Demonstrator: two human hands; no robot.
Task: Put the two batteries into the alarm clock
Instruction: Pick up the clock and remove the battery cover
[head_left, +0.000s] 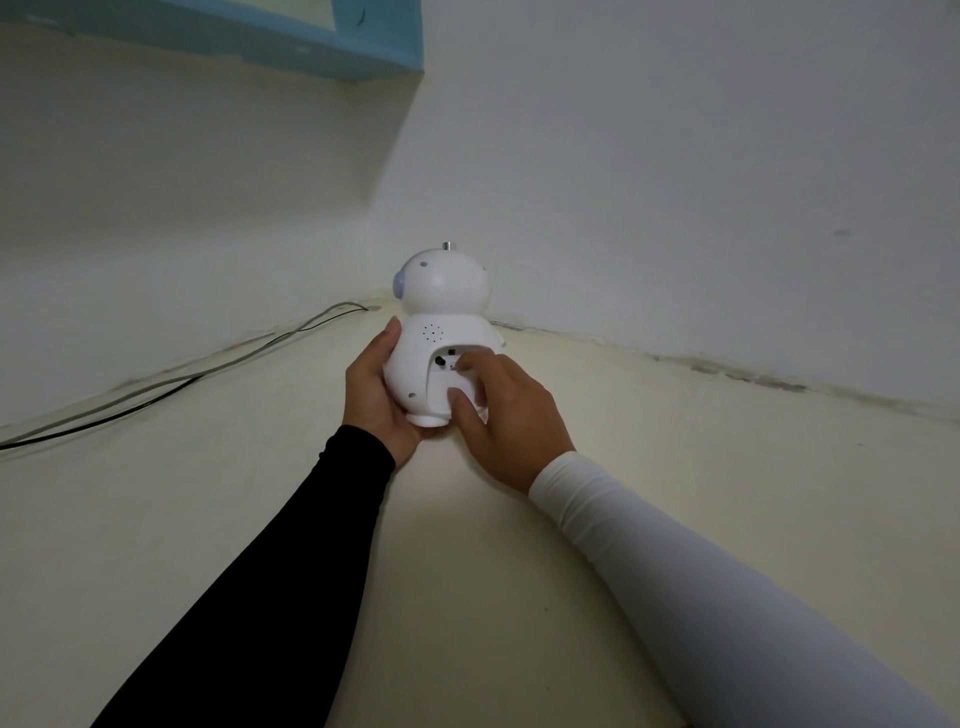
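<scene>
The alarm clock (441, 312) is a white, robot-shaped figure with a round head, a small metal knob on top and a pale purple ear. Its back faces me, with speaker holes and a rear panel (441, 382) low on the body. My left hand (371, 392), in a black sleeve, cups the clock's left side and base. My right hand (501, 413), in a white sleeve, rests on the rear panel, thumb low and fingers over its upper edge. No batteries are visible.
The clock sits over a cream surface (260, 493) that meets white walls in a corner behind it. Two thin cables (171, 382) run along the left wall's foot. A blue frame (291, 36) is at the top left.
</scene>
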